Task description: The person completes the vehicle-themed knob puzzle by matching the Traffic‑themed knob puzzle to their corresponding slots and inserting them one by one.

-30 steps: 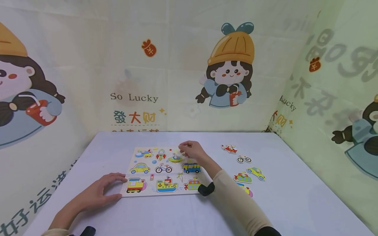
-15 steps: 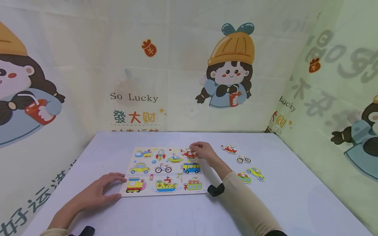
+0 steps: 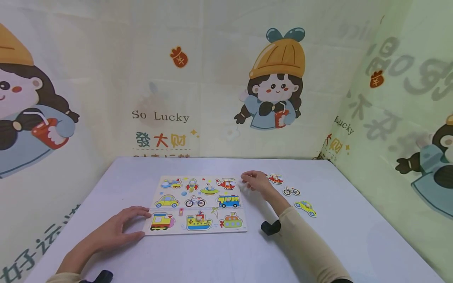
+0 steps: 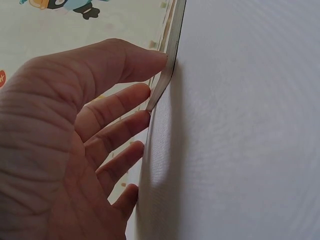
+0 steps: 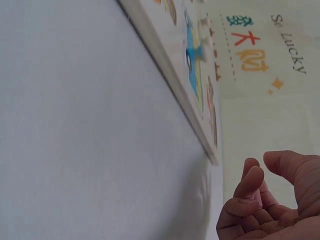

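A white puzzle board (image 3: 209,210) with colourful vehicle pictures lies on the table. My left hand (image 3: 118,232) touches its left edge, fingers spread; in the left wrist view the thumb (image 4: 135,65) and fingertips rest against the edge. Just past the board's upper right corner hovers my right hand (image 3: 260,184), bent fingers and thumb apart with nothing between them in the right wrist view. Beside and partly behind that hand lies a red helicopter piece (image 3: 276,179). Farther right are a bicycle piece (image 3: 291,191) and a yellow car piece (image 3: 306,208). On the board, a blue bus (image 3: 228,201) shows a knob.
The white table (image 3: 354,236) extends on both sides of the board. A printed cloth wall (image 3: 219,145) rises behind the table's back edge. The right sleeve (image 3: 308,239) crosses the table's right part and hides what lies beneath it.
My right hand has moved right off the board's upper right corner, uncovering the helicopter picture there. The green submarine and train pieces on the right are now behind the sleeve. My left hand stays put.
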